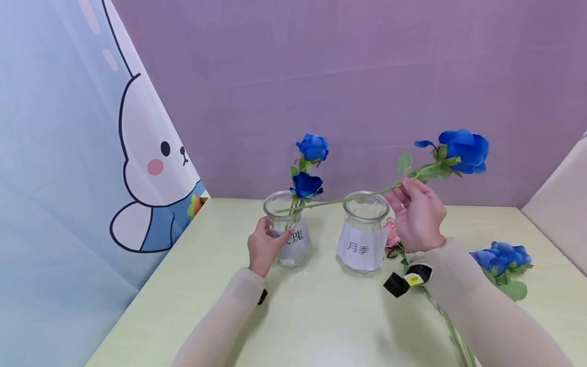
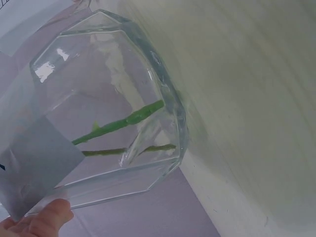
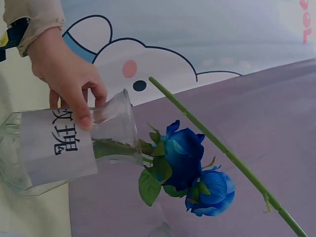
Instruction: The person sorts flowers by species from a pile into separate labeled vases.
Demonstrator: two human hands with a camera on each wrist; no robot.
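My left hand [image 1: 266, 247] grips the left glass vase [image 1: 293, 262] by its side, thumb across the paper label. Two blue roses [image 1: 313, 148] stand in that vase; their green stems [image 2: 118, 124] reach down to its base in the left wrist view. With thumb and fingers, my right hand [image 1: 419, 214] pinches the stem of another blue rose [image 1: 467, 151]. This flower is held nearly level, its head to the right. The bare stem end [image 3: 163, 89] points left, and in the head view it overlaps the left vase's mouth.
A second labelled glass vase [image 1: 362, 250] stands to the right, with no flowers in it. Beyond my right wrist lie a pink flower [image 1: 392, 233] and more blue flowers [image 1: 504, 257] on the pale table [image 1: 330, 326]. A purple cloth [image 1: 367, 92] hangs behind.
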